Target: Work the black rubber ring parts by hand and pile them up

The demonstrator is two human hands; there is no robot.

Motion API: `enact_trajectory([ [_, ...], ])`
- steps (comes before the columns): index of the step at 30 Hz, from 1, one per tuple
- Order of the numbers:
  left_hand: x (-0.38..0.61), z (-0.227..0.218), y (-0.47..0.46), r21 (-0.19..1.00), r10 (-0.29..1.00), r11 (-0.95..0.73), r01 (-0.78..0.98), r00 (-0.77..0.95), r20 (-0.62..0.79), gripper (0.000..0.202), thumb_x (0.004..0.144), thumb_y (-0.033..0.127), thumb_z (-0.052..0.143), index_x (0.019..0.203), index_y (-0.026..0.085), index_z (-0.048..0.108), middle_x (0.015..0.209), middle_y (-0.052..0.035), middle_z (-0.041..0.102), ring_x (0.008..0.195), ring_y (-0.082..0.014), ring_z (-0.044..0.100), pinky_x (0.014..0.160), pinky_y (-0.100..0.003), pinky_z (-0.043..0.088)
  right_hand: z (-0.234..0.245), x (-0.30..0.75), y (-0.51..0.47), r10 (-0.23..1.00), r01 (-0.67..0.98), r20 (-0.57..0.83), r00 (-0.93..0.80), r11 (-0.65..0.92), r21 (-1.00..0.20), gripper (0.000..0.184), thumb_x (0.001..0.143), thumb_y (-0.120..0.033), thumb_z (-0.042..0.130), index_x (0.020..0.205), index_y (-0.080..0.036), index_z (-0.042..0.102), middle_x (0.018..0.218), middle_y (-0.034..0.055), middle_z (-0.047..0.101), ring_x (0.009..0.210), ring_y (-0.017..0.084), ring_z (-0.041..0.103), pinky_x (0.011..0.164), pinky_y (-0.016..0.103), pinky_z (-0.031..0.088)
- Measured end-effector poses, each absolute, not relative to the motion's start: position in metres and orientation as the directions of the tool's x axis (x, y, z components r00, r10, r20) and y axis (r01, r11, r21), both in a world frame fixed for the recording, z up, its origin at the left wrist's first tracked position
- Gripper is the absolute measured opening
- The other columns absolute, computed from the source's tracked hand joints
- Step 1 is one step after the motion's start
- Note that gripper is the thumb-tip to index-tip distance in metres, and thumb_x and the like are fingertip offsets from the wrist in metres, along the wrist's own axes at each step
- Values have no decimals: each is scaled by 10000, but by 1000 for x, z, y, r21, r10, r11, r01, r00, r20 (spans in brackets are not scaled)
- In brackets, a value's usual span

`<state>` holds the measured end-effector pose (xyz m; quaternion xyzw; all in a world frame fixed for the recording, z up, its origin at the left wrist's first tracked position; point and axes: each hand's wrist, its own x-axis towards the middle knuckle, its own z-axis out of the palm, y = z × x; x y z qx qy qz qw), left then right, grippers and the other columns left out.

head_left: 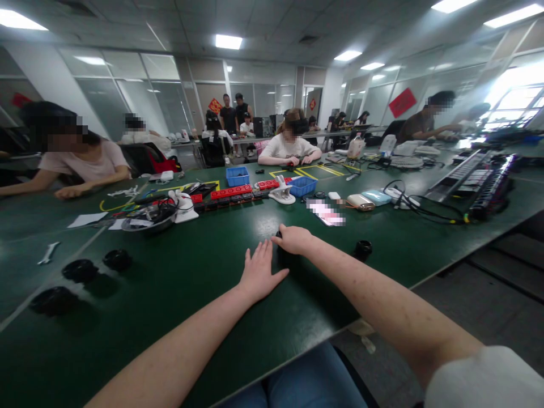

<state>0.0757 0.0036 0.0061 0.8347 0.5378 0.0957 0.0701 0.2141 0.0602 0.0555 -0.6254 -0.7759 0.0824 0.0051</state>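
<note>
On the green table (148,283), your right hand (296,239) curled around a mostly hidden black part (279,233) straight ahead of you, while your left hand (259,274), thumb spread from its fingers, lay just beside it, perhaps placed there to steady it.

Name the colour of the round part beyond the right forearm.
The round part is black, seen best in the head view.

Green table (170,266) under black round parts (80,271), a wrench (49,253), blue bins (238,182), paper (86,220)
</note>
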Motion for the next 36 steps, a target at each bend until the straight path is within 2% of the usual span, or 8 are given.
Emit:
enact_trajectory([
  [7,51,8,4,255,937,-349,902,339,83,812,748,619,480,1351,110,290,1424,-179,301,1328,-315,217,1039,-581,115,54,189,41,933,927,-62,-355,342,-152,290,890,-302,499,1132,-143,508,1112,80,541,938,190,564,786,387,488],
  [14,29,17,-12,292,956,-293,910,276,100,743,762,568,495,1352,160,301,1424,-133,323,1324,-296,237,1051,-569,116,55,166,26,850,839,-18,-527,517,-166,289,893,-319,492,1117,-138,514,1076,74,555,900,176,574,766,373,493],
  [19,21,16,-11,322,976,-219,921,198,97,689,736,526,533,1313,192,361,1369,-121,413,1292,-320,296,1044,-593,117,57,157,16,782,771,16,-623,618,-154,418,910,-483,356,1094,-137,504,928,86,623,825,211,611,708,344,478],
  [22,18,14,-7,331,980,-197,923,180,80,556,731,461,548,1235,248,447,1300,-97,490,1260,-340,339,1023,-621,130,56,155,9,736,724,38,-675,672,-154,429,906,-497,318,1103,-154,483,928,101,644,835,246,623,693,331,459],
  [25,16,14,-7,344,975,-223,912,213,67,503,707,424,575,1168,237,500,1226,-99,534,1212,-341,394,1032,-593,157,56,156,5,710,696,51,-703,700,-160,415,879,-473,365,1108,-141,463,894,101,656,783,254,632,643,318,455],
  [30,11,19,-12,401,949,-309,862,307,72,584,583,440,682,1089,198,519,1105,-89,557,1105,-300,473,1064,-488,213,55,158,4,694,679,61,-717,716,-162,408,839,-465,406,1062,-130,476,828,96,656,689,246,624,572,307,445],
  [33,9,22,-11,445,938,-332,832,339,66,492,610,430,663,1028,212,526,1037,-66,569,1033,-271,514,1047,-469,263,52,157,6,689,672,64,-722,721,-169,377,821,-460,426,1011,-144,502,823,89,649,681,239,609,586,316,446],
  [36,7,19,-7,482,935,-327,813,352,41,392,623,343,636,970,195,532,1008,-76,572,1003,-262,526,1043,-468,270,47,154,8,696,675,68,-715,713,-191,343,800,-439,451,972,-149,515,842,81,633,720,234,587,632,327,449],
])
